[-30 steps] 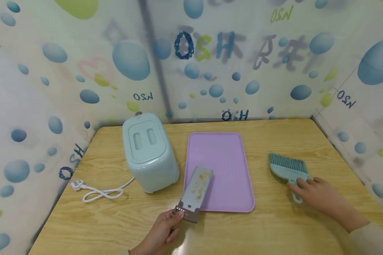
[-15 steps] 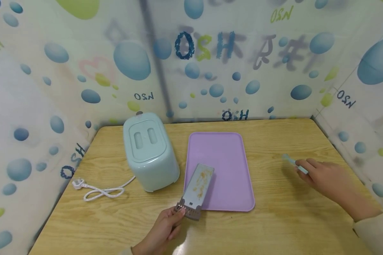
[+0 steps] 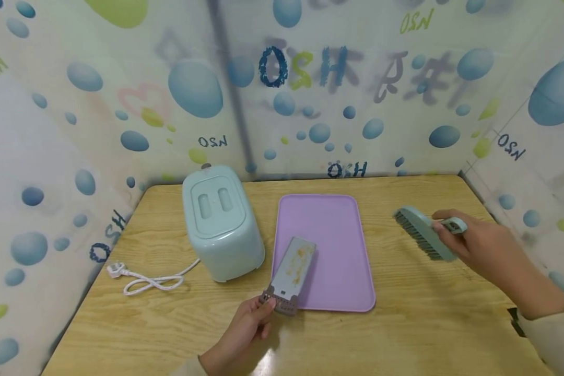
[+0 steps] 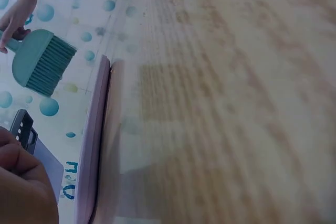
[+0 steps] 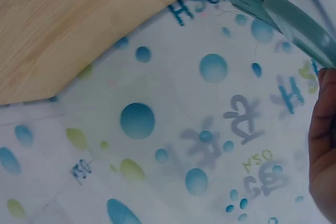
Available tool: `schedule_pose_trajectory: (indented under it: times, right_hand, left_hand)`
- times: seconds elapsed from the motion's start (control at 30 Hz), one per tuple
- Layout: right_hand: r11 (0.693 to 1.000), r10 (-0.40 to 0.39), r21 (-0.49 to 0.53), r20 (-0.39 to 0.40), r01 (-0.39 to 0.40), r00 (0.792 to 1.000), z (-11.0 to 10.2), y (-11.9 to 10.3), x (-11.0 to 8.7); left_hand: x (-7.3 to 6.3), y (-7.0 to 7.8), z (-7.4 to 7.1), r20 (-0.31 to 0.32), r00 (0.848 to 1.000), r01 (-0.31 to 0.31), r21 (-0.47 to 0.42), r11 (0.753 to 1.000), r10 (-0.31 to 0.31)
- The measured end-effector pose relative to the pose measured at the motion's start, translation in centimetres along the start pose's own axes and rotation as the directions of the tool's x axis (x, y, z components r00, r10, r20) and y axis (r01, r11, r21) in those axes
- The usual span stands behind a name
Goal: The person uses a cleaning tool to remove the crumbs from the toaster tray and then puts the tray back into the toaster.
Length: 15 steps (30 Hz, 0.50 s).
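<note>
My left hand point(image 3: 246, 326) pinches the brown end of a grey crumb tray point(image 3: 295, 265), whose top carries yellow-brown crumbs or stains. The crumb tray is tilted over the lower left part of a purple tray point(image 3: 336, 235). On the right, my right hand point(image 3: 486, 248) grips a green hand brush point(image 3: 423, 232) by its handle, held above the table with its bristles facing down and left. The left wrist view shows the brush point(image 4: 37, 59) raised, bristles spread. In the right wrist view only part of the brush point(image 5: 304, 27) and of the right hand point(image 5: 324, 145) appears.
A light blue toaster point(image 3: 230, 235) with a lid on top stands left of the purple tray. Its white cord and plug point(image 3: 152, 283) lie looped on the wooden table point(image 3: 404, 324). Patterned curtains or sheets point(image 3: 310, 104) enclose the table at the back and sides.
My right hand has lifted the brush off the table and turned it so its bristles point downward. The left hand and crumb tray have shifted only slightly up and right.
</note>
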State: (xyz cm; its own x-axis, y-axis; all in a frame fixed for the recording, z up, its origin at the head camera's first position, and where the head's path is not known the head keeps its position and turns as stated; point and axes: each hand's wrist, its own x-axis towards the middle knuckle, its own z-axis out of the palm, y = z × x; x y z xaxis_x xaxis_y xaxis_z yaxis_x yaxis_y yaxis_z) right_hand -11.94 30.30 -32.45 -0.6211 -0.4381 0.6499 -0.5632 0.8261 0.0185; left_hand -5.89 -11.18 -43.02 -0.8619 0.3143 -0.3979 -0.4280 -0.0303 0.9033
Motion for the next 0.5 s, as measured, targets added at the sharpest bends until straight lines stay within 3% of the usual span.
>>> schedule_pose_trajectory:
  times: [0.2, 0.33, 0.5]
  right_hand:
    - [0.99, 0.096, 0.103, -0.033, -0.092, 0.995, 0.0, -2.2, 1.5]
    - [0.953, 0.2, 0.23, 0.012, -0.198, 0.98, -0.1, -3.6, 2.5]
    - [0.902, 0.274, 0.341, 0.018, -0.264, 0.962, 0.1, -5.1, 3.6]
  left_hand:
    - [0.3, 0.4, -0.1, 0.015, 1.0, -0.011, -0.002, 1.0, 0.011]
    - [0.4, 0.6, 0.0, 0.032, 0.999, -0.026, 0.02, 0.999, 0.026]
    - [0.5, 0.6, 0.1, 0.028, 1.0, -0.013, 0.027, 1.0, 0.012]
